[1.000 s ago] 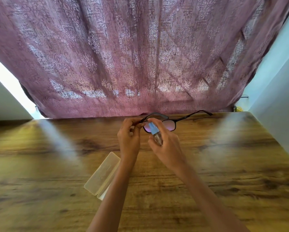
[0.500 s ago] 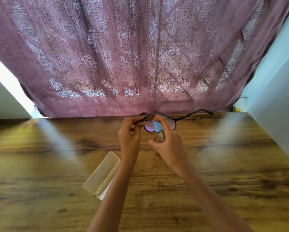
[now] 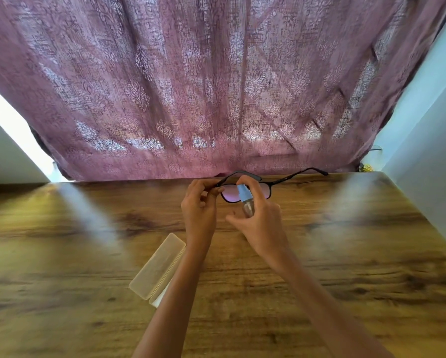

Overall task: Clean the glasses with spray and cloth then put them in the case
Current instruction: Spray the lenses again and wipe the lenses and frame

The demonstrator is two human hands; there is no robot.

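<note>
Black-framed glasses with tinted lenses are held above the table, arms unfolded toward the curtain. My left hand pinches the frame at its left corner. My right hand grips a small clear spray bottle with a light blue top, its forefinger arched over the top, the nozzle close to the lenses. A pale translucent glasses case lies on the wooden table below my left forearm, partly hidden by it. No cloth is in view.
A mauve patterned curtain hangs right behind the table's far edge. A pale wall borders the table on the right. Bright light enters at the far left.
Both hands, with the glasses and the spray bottle, have drifted slightly up and away from me. The right forefinger stays over the bottle's top.
</note>
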